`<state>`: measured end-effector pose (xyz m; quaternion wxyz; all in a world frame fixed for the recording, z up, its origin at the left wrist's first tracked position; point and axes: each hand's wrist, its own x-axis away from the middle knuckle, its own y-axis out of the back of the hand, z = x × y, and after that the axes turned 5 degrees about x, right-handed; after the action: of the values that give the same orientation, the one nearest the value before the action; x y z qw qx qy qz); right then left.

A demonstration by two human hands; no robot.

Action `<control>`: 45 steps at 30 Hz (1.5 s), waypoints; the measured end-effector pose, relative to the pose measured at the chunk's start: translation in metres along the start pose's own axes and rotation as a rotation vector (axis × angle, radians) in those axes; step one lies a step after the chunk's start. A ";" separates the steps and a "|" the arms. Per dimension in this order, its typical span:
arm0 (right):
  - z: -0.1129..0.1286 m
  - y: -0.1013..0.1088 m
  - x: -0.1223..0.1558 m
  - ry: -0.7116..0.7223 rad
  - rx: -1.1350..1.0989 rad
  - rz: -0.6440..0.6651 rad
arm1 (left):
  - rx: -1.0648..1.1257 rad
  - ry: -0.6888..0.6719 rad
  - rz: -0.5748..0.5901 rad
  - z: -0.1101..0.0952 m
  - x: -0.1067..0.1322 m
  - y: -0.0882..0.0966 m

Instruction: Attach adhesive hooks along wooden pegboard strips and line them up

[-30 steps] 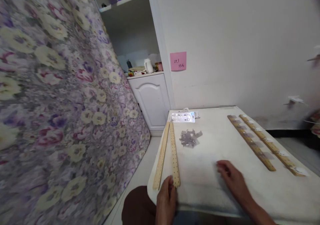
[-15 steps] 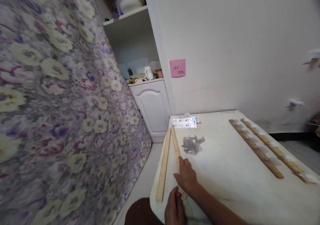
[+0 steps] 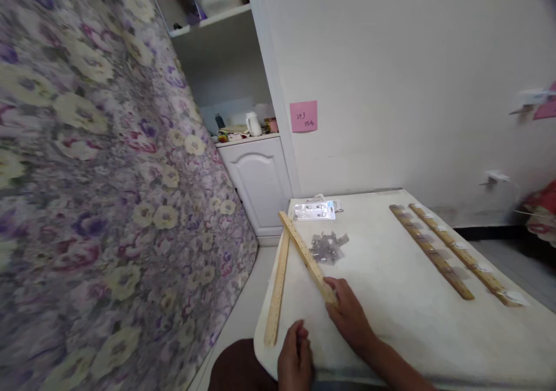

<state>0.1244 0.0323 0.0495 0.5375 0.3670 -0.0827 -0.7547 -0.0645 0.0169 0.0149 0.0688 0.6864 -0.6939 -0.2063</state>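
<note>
My right hand (image 3: 347,315) grips the near end of a perforated wooden strip (image 3: 304,252), which now lies at a slant across the white table (image 3: 391,287). A second wooden strip (image 3: 278,287) lies along the table's left edge. My left hand (image 3: 295,359) rests at the near table edge with its fingers curled and nothing visible in them. A heap of small clear bags with metal parts (image 3: 328,246) lies just right of the slanted strip. A clear blister pack (image 3: 313,210) sits at the far left corner.
Two more wooden strips with small fittings (image 3: 452,255) lie side by side on the right of the table. A flowered mattress (image 3: 108,176) leans at the left. A white cabinet (image 3: 260,176) and shelf stand behind, and a pink note (image 3: 303,116) hangs on the wall.
My right hand crossed from the table's middle to the strip, took hold of it and swung its near end rightward, away from the other strip. My left hand let go of the strip.
</note>
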 end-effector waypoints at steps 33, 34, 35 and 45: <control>-0.117 0.167 0.039 -0.050 0.196 0.382 | -0.278 -0.268 -0.109 0.012 -0.022 -0.012; -0.119 0.166 0.037 -0.050 0.196 0.378 | -0.280 -0.270 -0.111 0.012 -0.023 -0.012; -0.120 0.165 0.036 -0.051 0.195 0.372 | -0.283 -0.270 -0.114 0.012 -0.025 -0.012; -0.117 0.163 0.036 -0.096 0.202 0.355 | -0.294 -0.281 -0.100 0.011 -0.033 -0.014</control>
<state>0.3165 -0.0336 0.0331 0.6180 0.3624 -0.2469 -0.6525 -0.0538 0.0515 0.0059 0.0606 0.6671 -0.6242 -0.4021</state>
